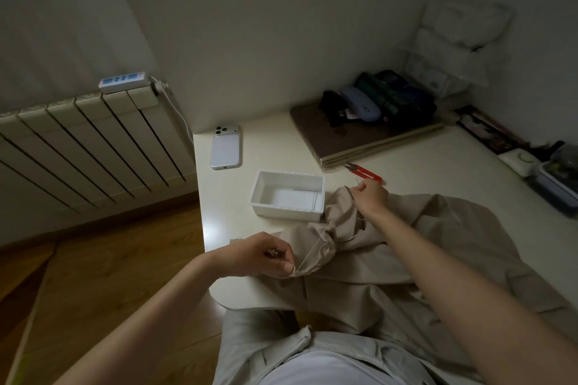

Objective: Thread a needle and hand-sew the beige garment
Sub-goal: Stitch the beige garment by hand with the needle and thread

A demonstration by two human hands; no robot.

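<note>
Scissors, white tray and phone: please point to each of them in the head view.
scissors (368,173), head view, on the red handle.
white tray (256,188), head view, on its left wall.
phone (225,148), head view, middle of its back.

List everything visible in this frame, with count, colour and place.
beige garment: one, beige, spread over table's near right
thread: one, pale, taut across garment fold
tray: one, white, table centre, beside garment
snips: one, red, behind right hand
phone: one, silver, table's far left
laptop: one, grey-brown, far right, dark pouches on top
radiator: one, white, left wall, power strip on top
table: one, cream
left hand: pinches garment edge, near left
right hand: curled, seemingly pinching needle, above garment
</note>
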